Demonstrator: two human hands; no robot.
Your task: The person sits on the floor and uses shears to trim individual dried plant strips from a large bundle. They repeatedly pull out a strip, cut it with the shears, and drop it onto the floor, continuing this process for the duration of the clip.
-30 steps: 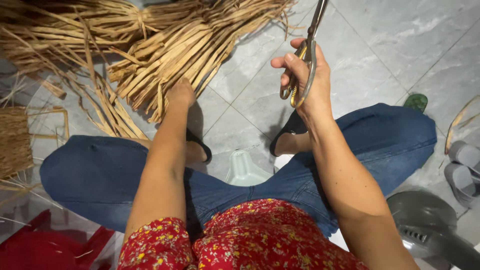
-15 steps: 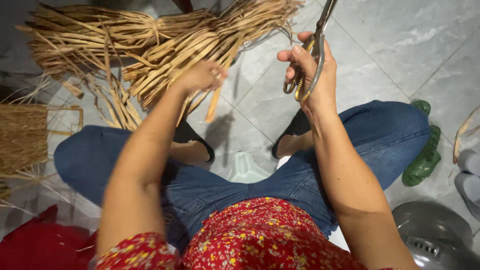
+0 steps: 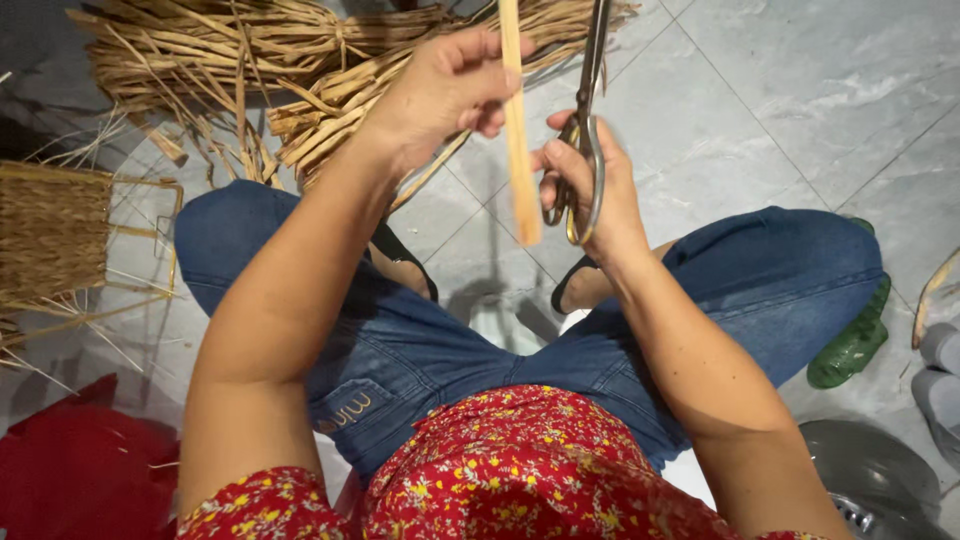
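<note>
Above the lap, an upright strip is pinched by the left hand, just left of scissors gripped in the right hand.

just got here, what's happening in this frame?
A person sits on a tiled floor, legs folded. The left hand pinches a flat tan strip, held upright in front of them. The right hand holds scissors, blades pointing up right beside the strip; whether they touch it is unclear. Bundles of dried strips lie on the floor ahead, and a partly woven piece sits at the left.
</note>
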